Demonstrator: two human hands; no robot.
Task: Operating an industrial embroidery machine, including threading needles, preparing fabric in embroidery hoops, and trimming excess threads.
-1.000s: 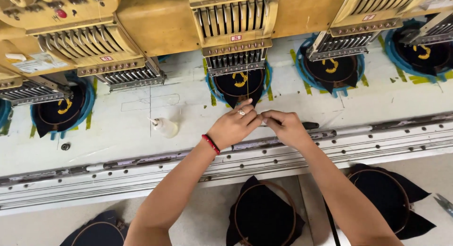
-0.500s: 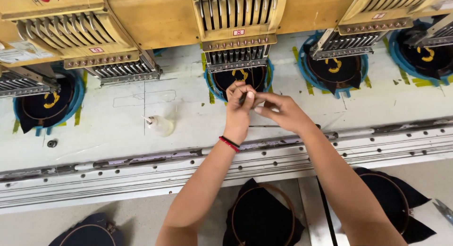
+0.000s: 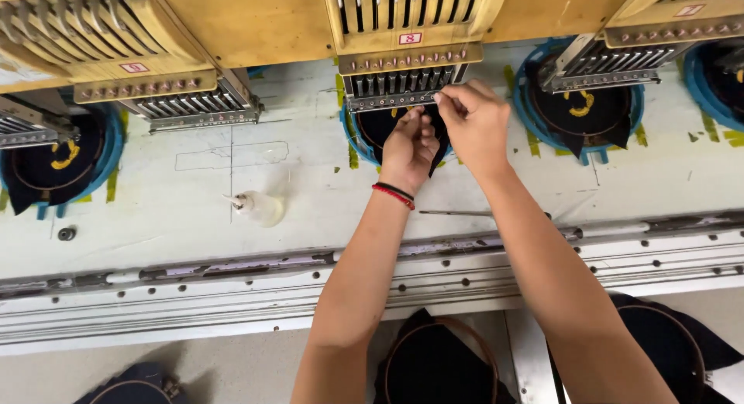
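Nearest the camera, dark hooped fabric pieces [image 3: 434, 365] lie below the front edge, one between the forearms and another [image 3: 670, 350] at the right. Beyond them a grey metal rail [image 3: 194, 284] with bolts runs the full width, marking the near border of the pale desk [image 3: 178, 195]. On the desk a small clear bottle [image 3: 260, 206] lies on its side to the left with open room all around it, and a thin dark rod [image 3: 457, 213] lies just behind the rail between the two wrists. The left hand [image 3: 409, 144], a red and black band at its wrist, has its fingers pressed together on the dark fabric in the blue hoop [image 3: 372, 136] under the middle needle head [image 3: 407, 70]. The right hand [image 3: 474, 121] is just beside it, thumb and forefinger pinched at the needle row; what they pinch is too fine to tell. Left and right, further hoops [image 3: 54, 160] [image 3: 581, 109] with yellow stitching sit under neighbouring heads, well apart.
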